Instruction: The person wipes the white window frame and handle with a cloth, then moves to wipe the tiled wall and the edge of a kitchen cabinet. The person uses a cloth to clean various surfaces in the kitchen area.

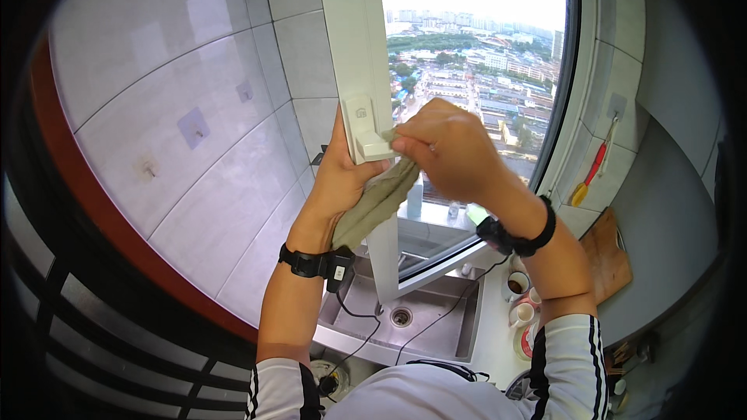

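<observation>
A white casement window frame (357, 29) stands swung inward in front of me, with a white handle (363, 119) on its upright. My left hand (344, 178) grips this upright, its fingers behind the edge and its thumb just below the handle. With thumb and fingers, my right hand (452, 149) pinches a greenish-grey cloth (379, 204) against the free end of the handle. The rest of the cloth hangs down past my left thumb and wrist. Its part under my right fingers is mostly hidden.
Below the window lies a stainless steel sink (432, 335). Several mugs (521, 315) stand on the counter (490, 350) to its right, near a wooden cutting board (607, 259). A red-handled brush (592, 175) hangs on the right wall. Thin cables (435, 321) run from both wristbands.
</observation>
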Motion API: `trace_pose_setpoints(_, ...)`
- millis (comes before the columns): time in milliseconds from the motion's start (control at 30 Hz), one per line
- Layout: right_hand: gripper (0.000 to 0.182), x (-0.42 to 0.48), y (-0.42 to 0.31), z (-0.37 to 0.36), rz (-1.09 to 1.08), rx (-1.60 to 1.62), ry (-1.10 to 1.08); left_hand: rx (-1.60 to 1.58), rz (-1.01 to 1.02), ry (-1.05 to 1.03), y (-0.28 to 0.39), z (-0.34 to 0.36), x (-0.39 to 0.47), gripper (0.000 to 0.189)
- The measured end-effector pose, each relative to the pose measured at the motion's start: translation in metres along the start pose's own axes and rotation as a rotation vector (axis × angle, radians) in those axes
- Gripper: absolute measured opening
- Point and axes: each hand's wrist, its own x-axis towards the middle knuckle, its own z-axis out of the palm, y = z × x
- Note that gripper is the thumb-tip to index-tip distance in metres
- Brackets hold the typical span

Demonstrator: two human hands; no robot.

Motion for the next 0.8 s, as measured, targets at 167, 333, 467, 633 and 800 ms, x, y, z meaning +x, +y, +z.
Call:
trace_pose_setpoints(167,0.014,0.003,0.017,-0.031,0.174,-0.064,-0.205,0.004,-0.035,0.006,0.004,0.002,-0.002,0.105)
trace_pose_setpoints(333,0.014,0.023,0.000,-0.027,0.283,0.148,0.087,0.021,-0.008,0.009,0.002,0.002,-0.002,0.104)
trace_pose_setpoints(467,0.014,0.058,-0.002,-0.007,0.170,0.188,0.018,0.044,-0.023,-0.001,0.005,0.004,-0.002,0.101)
trace_pose_setpoints(633,0.011,0.046,0.025,0.003,0.217,-0.005,-0.268,0.033,-0.045,0.009,0.006,-0.002,-0.003,0.100)
trace_pose_setpoints(800,0.010,-0.005,0.085,-0.089,0.443,0.467,0.104,0.034,-0.009,0.045,-0.002,0.002,-0.003,0.099)
